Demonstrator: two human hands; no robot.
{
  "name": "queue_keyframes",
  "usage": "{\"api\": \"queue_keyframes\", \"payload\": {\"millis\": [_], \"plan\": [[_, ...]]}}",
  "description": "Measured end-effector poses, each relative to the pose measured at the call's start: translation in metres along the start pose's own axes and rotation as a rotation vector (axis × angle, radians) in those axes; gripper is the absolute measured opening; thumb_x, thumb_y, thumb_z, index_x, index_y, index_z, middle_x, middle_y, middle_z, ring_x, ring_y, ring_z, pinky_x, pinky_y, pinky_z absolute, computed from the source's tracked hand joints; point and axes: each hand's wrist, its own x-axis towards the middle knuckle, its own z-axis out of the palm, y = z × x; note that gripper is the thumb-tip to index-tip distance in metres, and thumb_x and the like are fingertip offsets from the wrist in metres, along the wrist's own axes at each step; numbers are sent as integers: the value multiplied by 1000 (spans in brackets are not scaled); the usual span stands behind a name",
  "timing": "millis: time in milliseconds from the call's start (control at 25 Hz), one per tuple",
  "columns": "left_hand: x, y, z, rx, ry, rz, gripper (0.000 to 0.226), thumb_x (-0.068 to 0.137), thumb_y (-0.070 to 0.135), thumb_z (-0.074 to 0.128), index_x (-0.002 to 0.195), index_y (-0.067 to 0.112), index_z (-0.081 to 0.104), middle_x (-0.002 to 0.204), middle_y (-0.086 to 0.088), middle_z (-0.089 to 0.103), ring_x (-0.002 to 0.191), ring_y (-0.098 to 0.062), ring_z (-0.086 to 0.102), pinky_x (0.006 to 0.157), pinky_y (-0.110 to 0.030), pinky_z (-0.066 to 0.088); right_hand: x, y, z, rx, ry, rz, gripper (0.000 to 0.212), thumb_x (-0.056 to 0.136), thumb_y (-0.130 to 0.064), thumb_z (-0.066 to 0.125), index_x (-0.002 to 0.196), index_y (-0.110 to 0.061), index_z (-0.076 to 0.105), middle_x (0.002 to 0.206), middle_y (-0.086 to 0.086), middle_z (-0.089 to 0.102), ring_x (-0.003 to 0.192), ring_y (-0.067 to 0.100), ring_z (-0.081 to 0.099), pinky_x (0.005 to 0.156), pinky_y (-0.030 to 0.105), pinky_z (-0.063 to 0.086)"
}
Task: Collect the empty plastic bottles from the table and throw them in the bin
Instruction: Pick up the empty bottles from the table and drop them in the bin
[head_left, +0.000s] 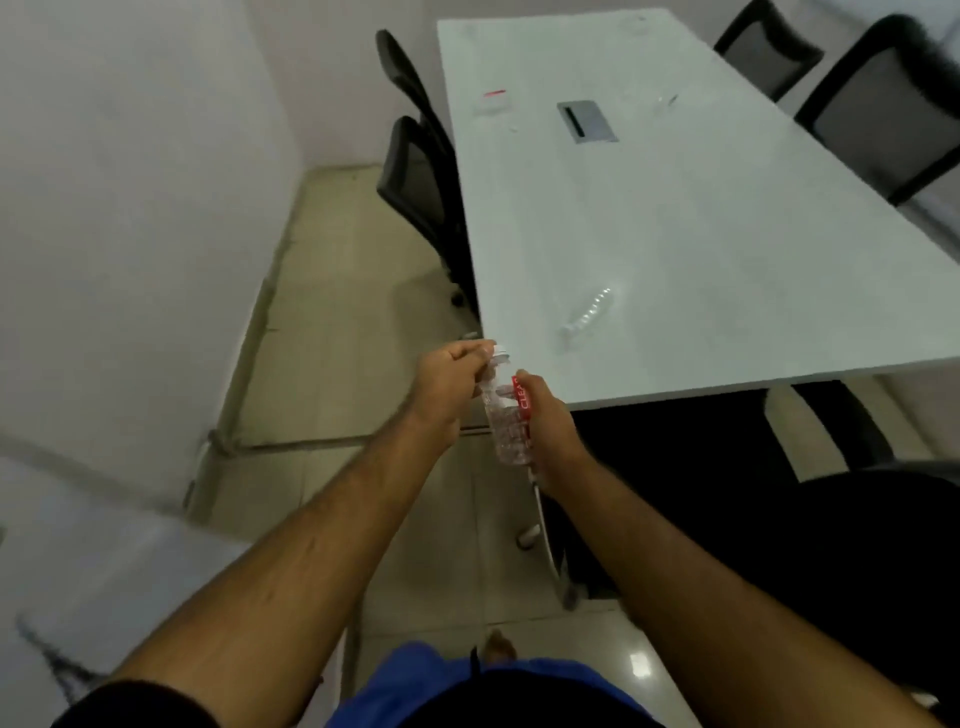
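I hold a clear crushed plastic bottle (506, 426) with a red label in front of the white table's (701, 234) near left corner. My right hand (550, 421) grips its body at the label. My left hand (447, 384) pinches its white cap end. A second clear bottle (589, 314) lies on its side on the table near the front edge. Farther back lie a bottle with a red label (493, 101) on the left and another clear bottle (665, 104) on the right. No bin is in view.
Black office chairs (415, 171) stand along the table's left side, others (878, 109) at the far right, and one (857, 545) near me at the right. A grey cable hatch (586, 120) sits mid-table. A white wall (130, 182) is at the left above a tiled floor (322, 338).
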Motion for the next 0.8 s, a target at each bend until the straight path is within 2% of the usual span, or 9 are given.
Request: {"api": "queue_keyframes", "payload": {"millis": [80,160,280,360,480,560,640,720,800], "plan": [[41,9,18,60,-87,-22,15,93,12,61,103,6,71,101,-14,73,87,-19,65,78,-34,55,25,-21,-9,42,128,-15,46,93,-51,52,107,-13,72,100,13,76,89,30,72,71,36,56],[80,13,39,136,-141,-45,14,92,14,61,102,9,70,96,-9,72,85,-17,64,76,-32,53,47,-41,-20,108,243,-14,40,98,-49,49,104,-15,70,96,10,76,84,27,72,62,30,54],[152,10,80,256,-259,-50,10,90,13,61,97,11,69,89,-5,69,81,-18,60,67,-28,49,87,-64,-38,217,444,-26,34,96,-46,46,90,-17,63,82,8,65,64,21,60,52,26,48],[198,-2,107,376,-345,-61,8,89,15,63,95,12,66,94,-7,68,84,-21,59,66,-28,47,108,-76,-49,281,574,-11,28,90,-42,44,85,-19,59,81,7,57,59,19,51,47,26,42],[268,-17,156,766,-460,-58,36,83,26,69,115,11,60,119,-10,64,99,-27,61,80,-32,51,148,-91,-59,376,792,58,23,89,-36,44,85,-19,58,78,5,56,62,19,52,52,31,44],[301,-27,181,1058,-514,49,63,81,39,70,132,10,48,133,-15,55,117,-35,57,94,-40,52,166,-95,-62,413,878,86,21,95,-31,45,90,-17,60,78,5,60,66,19,58,60,34,50],[326,-36,204,1290,-541,139,80,80,51,69,141,9,37,141,-18,46,127,-38,50,99,-45,47,183,-96,-66,448,936,108,17,99,-28,48,101,-16,60,85,6,64,70,19,62,64,34,54],[341,-46,218,1383,-597,114,85,80,54,69,141,7,34,142,-19,44,129,-37,48,99,-45,44,192,-96,-69,499,998,125,19,99,-28,52,113,-16,58,93,5,65,76,18,64,62,32,55],[343,-57,222,1406,-663,82,78,82,46,69,140,5,36,141,-20,45,128,-38,49,98,-44,45,192,-95,-71,531,1051,112,23,99,-28,53,118,-16,57,96,5,65,79,17,64,60,31,54]]}}
